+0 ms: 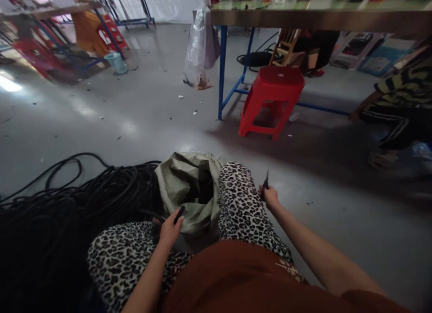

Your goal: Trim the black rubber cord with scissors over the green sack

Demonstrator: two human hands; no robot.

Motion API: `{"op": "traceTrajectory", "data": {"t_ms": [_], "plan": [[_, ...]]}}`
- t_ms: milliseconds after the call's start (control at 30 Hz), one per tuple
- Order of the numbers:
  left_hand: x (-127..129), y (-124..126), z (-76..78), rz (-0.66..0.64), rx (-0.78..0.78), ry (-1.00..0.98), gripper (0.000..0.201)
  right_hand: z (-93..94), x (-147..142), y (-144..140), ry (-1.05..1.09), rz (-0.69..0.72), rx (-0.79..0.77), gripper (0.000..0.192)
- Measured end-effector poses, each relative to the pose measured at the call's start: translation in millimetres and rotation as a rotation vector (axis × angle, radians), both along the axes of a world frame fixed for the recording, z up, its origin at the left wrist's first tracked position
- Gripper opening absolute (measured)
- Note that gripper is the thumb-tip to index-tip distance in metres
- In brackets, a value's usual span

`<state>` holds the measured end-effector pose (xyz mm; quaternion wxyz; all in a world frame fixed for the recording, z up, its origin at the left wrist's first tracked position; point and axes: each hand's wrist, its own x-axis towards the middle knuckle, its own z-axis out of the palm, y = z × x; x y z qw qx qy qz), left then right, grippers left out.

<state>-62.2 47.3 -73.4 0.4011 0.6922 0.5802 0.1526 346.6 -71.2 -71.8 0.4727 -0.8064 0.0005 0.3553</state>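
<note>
My left hand (169, 229) grips a short black cable end (179, 214) just over the mouth of a green woven sack (189, 187) that stands between my knees. My right hand (269, 196) is raised beside my right knee and holds a small dark tool (265, 183) with its tip pointing up. A big tangled heap of black cable (67, 214) lies on the floor to my left, running up to the sack. My legs in leopard-print trousers frame the sack.
A red plastic stool (272, 99) stands ahead under a blue-legged table (303, 16). A clear plastic bag (201, 47) hangs from the table corner. Another person (401, 101) in striped clothes crouches at the right. A small blue bucket (116, 62) and red stools sit far left.
</note>
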Motion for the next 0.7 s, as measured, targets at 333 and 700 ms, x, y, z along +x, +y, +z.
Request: {"op": "traceTrajectory", "data": {"t_ms": [333, 700], "plan": [[6, 8, 39.6, 0.128, 0.169, -0.112, 0.036, 177.5, -17, 39, -0.47, 0.062, 0.654, 0.027], [31, 11, 92.3, 0.011, 0.221, -0.129, 0.031, 99.4, -182, 67, 0.338, 0.571, 0.402, 0.036]]}}
